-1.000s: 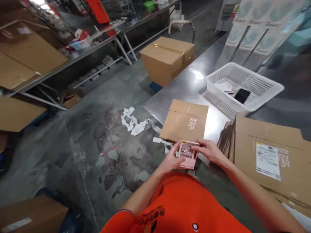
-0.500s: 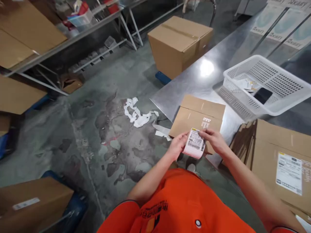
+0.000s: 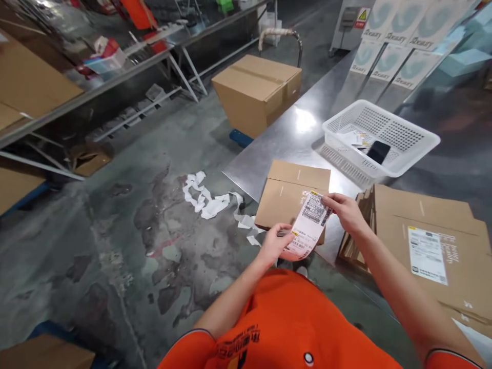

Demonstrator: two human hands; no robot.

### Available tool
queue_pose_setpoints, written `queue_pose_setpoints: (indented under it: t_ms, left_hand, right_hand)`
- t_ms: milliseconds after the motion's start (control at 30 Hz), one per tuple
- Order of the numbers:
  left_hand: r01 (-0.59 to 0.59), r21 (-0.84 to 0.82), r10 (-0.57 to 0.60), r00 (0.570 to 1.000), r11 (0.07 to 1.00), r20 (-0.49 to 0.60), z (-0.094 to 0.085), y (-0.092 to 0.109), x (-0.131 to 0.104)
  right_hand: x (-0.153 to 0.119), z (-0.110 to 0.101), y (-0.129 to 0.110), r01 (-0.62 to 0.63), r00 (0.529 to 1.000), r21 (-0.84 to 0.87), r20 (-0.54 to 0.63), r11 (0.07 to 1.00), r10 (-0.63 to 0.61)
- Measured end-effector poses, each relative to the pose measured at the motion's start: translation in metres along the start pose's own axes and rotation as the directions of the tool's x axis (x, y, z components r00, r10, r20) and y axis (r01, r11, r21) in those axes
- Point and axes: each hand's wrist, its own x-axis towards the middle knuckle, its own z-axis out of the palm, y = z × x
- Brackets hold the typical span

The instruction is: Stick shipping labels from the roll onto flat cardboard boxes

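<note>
Bare left hand: below frame centre, thumb and fingers pinched.
Bare right hand: right of centre, higher, fingers pinched.
Bare left forearm: slants up rightward.
Bare right forearm: slants up leftward.

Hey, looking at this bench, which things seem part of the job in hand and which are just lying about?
Probably in the job:
- label strip, held by left hand and right hand
- cardboard box just beyond it
- labelled cardboard stack

Seemingly lying about:
- white paper scraps on the floor
- phone in the white basket
</note>
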Motion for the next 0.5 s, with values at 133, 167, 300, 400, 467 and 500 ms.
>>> queue_pose_setpoints:
  t_ms: [133, 167, 300, 400, 467, 500]
  left_hand:
    - [-0.015, -0.034, 0.014, 0.999, 0.999, -0.033, 0.009, -0.001, -0.002]
    - [-0.035, -0.05, 0.033, 0.999, 0.998, -0.038, 0.01, 0.0, -0.002]
    - [-0.09, -0.112, 0.09, 0.996, 0.99, -0.007, 0.013, 0.01, 0.004]
    - [-0.159, -0.148, 0.164, 0.986, 0.976, 0.022, 0.014, 0.02, 0.01]
    - [-0.225, -0.139, 0.229, 0.973, 0.964, 0.016, 0.015, 0.025, 0.014]
    - [-0.252, -0.129, 0.256, 0.967, 0.959, 0.017, 0.015, 0.027, 0.016]
  right_hand:
    - [-0.004, -0.002, 0.001, 0.017, 1.0, -0.001, 0.007, 1.0, -0.017]
    - [-0.005, -0.002, 0.0, 0.018, 1.0, -0.007, 0.011, 1.0, -0.018]
    - [-0.01, 0.002, -0.005, 0.018, 0.999, -0.033, 0.043, 0.999, -0.016]
    - [-0.013, 0.006, -0.01, 0.029, 0.997, -0.033, 0.073, 0.999, -0.027]
    - [-0.015, 0.008, -0.012, 0.037, 0.995, -0.033, 0.089, 0.999, -0.034]
    - [-0.015, 0.009, -0.013, 0.04, 0.995, -0.032, 0.096, 0.999, -0.037]
